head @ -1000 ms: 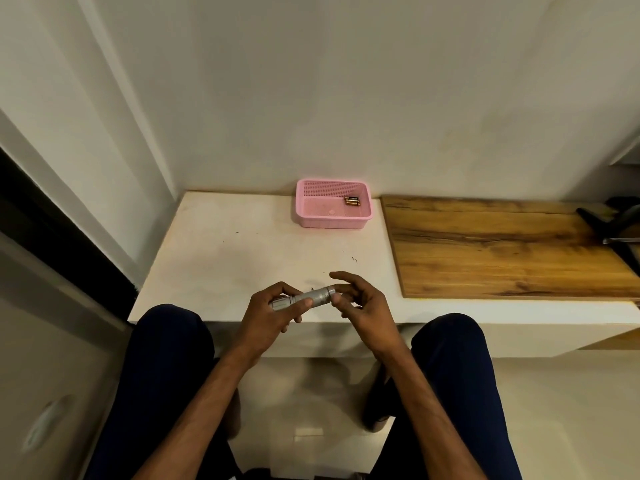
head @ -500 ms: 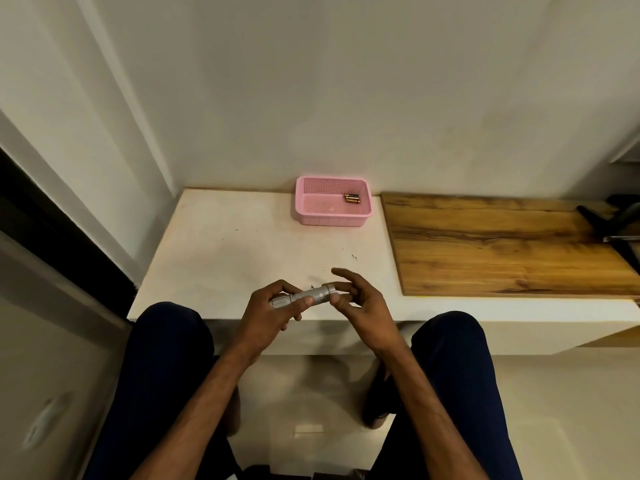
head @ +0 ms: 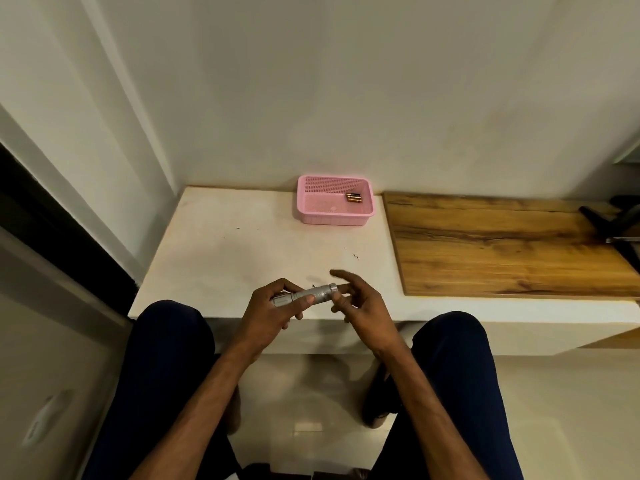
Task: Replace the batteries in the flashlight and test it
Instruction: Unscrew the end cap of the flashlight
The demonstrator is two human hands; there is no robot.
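While gripped, flashlight (head: 304,295) lies left-to-right.

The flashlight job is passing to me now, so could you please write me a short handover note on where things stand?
Left hand: grips the flashlight by its body, held level over the near edge of the counter.
Right hand: fingers loosely spread at the flashlight's right end; I cannot tell whether they pinch the cap.
Batteries: lying in the pink basket at the back of the counter.
Done: flashlight is in hand; it looks closed.
Left: unscrew the end, swap the batteries, close it and test it.
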